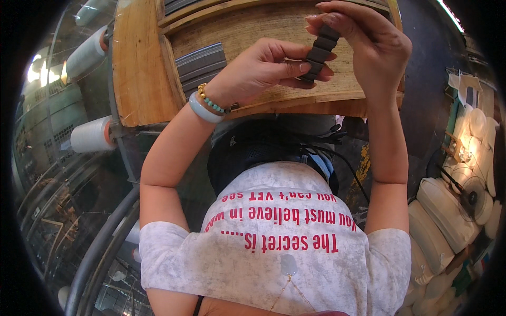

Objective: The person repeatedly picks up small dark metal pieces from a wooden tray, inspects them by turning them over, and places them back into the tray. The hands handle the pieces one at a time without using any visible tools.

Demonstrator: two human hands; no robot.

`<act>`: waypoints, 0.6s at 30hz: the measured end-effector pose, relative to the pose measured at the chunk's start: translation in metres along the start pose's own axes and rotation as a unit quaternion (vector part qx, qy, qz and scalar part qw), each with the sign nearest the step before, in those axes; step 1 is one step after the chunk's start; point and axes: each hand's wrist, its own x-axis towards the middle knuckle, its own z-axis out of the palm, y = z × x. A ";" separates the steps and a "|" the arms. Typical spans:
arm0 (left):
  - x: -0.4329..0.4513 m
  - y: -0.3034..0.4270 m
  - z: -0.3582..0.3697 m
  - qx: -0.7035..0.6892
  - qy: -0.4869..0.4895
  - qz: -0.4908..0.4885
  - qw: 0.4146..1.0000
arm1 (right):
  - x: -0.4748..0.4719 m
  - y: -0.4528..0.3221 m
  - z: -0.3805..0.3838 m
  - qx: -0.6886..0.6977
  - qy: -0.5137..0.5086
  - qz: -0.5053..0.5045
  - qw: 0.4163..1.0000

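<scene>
Both my hands hold a short dark strip made of several ridged segments (pixel 318 53) above a shallow wooden tray (pixel 269 27). My left hand (pixel 278 63) pinches its lower part between thumb and fingers; a beaded bracelet and a pale bangle sit on that wrist. The fingertips of my right hand (pixel 363 39) grip the strip's upper end. To the left of my left hand, a stack of grey striped pieces (pixel 201 63) lies against the tray's left wall. What the strip is made of, I cannot tell.
White thread cones (pixel 91 134) are mounted along a metal frame left of the wooden table (pixel 136 71). Curved metal pipes (pixel 99 245) run at the lower left. At the right stand a fan (pixel 472 197) and large pale sacks (pixel 446 213). A black cable hangs below the tray.
</scene>
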 end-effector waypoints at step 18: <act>-0.001 0.003 0.006 0.047 0.000 0.023 0.999 | -0.003 0.003 -0.004 0.082 0.035 0.091 0.992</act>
